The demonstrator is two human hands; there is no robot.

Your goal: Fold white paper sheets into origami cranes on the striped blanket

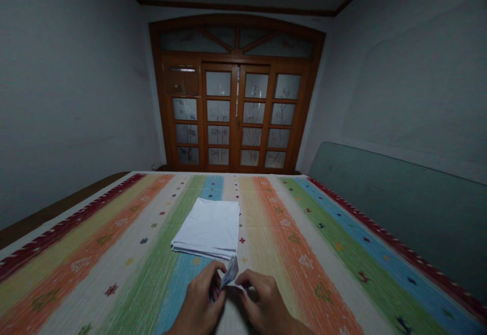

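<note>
My left hand and my right hand are close together at the near edge of the view, both pinching a small folded white piece, probably paper or thin cloth. Its shaded, bluish corner sticks up between my fingers, and the rest is hidden by my hands. Just beyond my hands, a neat stack of folded white sheets lies flat on a striped multicoloured bedspread. The stack's near edge is a short distance from my left hand, not touching it.
The rainbow-striped bedspread with small embroidered motifs stretches away on all sides of my hands. A grey-green padded board leans along the right wall. Wooden glazed double doors stand beyond the far end, and a dark wooden edge runs along the left.
</note>
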